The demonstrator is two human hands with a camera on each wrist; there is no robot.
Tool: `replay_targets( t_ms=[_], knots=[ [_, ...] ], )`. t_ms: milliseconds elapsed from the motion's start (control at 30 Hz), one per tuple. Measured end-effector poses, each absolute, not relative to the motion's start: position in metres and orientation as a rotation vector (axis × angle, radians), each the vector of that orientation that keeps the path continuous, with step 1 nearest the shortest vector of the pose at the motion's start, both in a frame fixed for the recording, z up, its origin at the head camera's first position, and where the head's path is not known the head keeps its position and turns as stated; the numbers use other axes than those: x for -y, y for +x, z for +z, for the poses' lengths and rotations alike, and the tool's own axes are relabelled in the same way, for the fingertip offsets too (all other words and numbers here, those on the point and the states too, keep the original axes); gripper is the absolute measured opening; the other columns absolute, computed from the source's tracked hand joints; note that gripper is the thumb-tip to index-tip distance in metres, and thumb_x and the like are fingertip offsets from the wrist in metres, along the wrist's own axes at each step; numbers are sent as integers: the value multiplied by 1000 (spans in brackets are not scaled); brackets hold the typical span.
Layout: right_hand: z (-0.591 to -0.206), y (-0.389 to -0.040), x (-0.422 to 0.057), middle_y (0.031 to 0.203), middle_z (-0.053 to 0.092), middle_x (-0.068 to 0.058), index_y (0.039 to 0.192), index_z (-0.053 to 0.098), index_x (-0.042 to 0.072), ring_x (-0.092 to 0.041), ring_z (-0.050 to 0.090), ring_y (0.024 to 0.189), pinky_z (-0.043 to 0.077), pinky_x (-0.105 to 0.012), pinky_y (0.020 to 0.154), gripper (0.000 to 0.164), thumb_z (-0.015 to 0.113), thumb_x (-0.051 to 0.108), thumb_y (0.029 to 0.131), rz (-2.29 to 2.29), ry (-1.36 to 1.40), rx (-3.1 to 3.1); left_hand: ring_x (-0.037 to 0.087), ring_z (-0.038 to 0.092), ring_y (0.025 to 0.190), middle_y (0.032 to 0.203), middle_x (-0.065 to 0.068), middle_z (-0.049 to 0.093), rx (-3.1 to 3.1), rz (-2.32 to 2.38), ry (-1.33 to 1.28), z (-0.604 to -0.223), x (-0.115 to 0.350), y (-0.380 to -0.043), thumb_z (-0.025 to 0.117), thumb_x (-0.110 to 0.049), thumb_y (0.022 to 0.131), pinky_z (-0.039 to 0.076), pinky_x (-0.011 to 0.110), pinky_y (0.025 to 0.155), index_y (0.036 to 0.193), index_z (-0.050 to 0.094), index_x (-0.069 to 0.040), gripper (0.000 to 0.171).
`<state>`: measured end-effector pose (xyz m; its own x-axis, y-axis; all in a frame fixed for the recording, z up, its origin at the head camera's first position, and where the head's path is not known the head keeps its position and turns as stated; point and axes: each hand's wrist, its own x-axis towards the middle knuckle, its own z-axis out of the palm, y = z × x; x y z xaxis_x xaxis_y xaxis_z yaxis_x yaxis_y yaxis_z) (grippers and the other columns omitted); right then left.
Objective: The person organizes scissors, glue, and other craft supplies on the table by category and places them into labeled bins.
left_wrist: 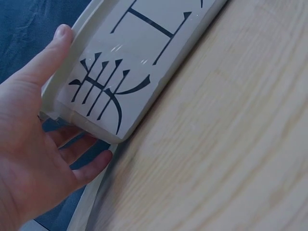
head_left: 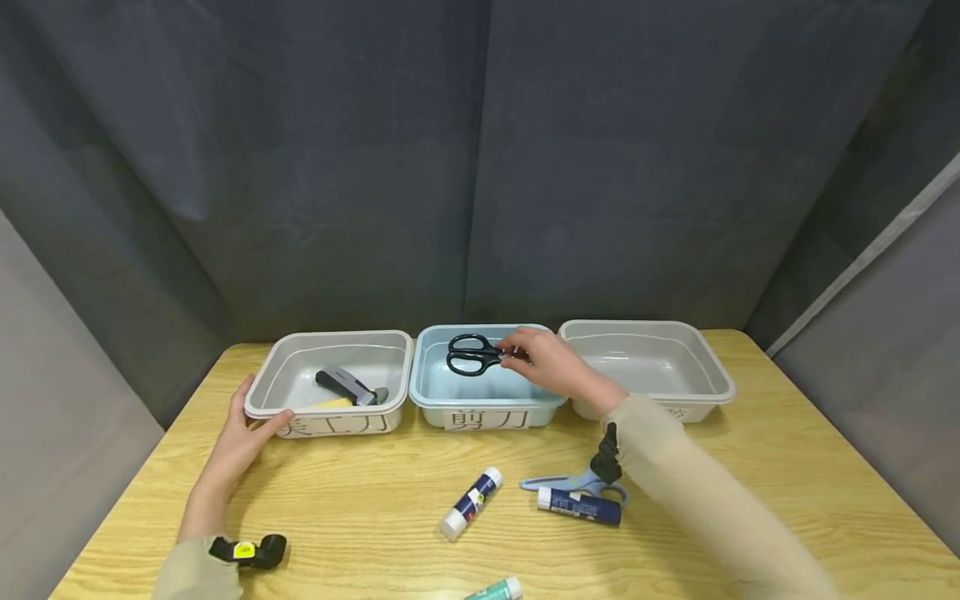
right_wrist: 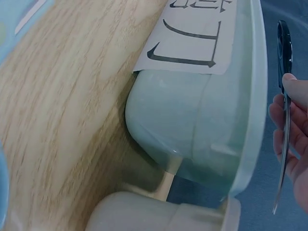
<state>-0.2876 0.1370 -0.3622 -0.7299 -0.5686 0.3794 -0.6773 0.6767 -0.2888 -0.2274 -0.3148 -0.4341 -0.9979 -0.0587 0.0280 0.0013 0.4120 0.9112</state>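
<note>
Head view: at left on the table (head_left: 360, 500), the left hand (head_left: 238, 440) grips the left grey box (head_left: 296, 379) by its near left corner, thumb over the near rim, fingers gently bent round the side. Inside lie a grey-and-black utility knife (head_left: 347, 386) and a yellow object (head_left: 335, 403), partly hidden by the near wall. Next comes the blue box (head_left: 487, 403); above its rim the right hand (head_left: 551, 360) pinches black-handled scissors (head_left: 489, 354) between thumb and fingers, handles pointing left. Rightmost stands the right grey box (head_left: 645, 367), its near left corner behind the right forearm (head_left: 697, 475).
</note>
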Motion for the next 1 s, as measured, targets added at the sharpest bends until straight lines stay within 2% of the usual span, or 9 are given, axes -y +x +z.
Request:
replay_targets(
  t_ms=[467,700,1000],
  knots=[
    [-374,-298,-121,92,63,-1,108,66,9,-10,58,79,47,-24,67,25,64,20,85,622,1005,2670,42,11,134,151,20,3,2611,-1646,50,-436,317,-228,61,-33,87,8,60,106,145,-16,-21,97],
    [-380,-301,-114,89,64,-1,104,68,9,-10,58,76,47,-22,65,23,67,18,82,643,1035,2666,42,13,134,151,21,3,2601,-1653,45,-436,317,-227,61,-32,87,9,59,106,145,-15,-19,96],
    [-387,-305,-108,90,67,2,101,70,13,-9,59,76,46,-24,66,23,70,20,80,678,1005,2727,42,11,134,151,20,3,2602,-1649,59,-436,317,-226,61,-32,87,8,59,106,145,-15,-20,97]
  ],
)
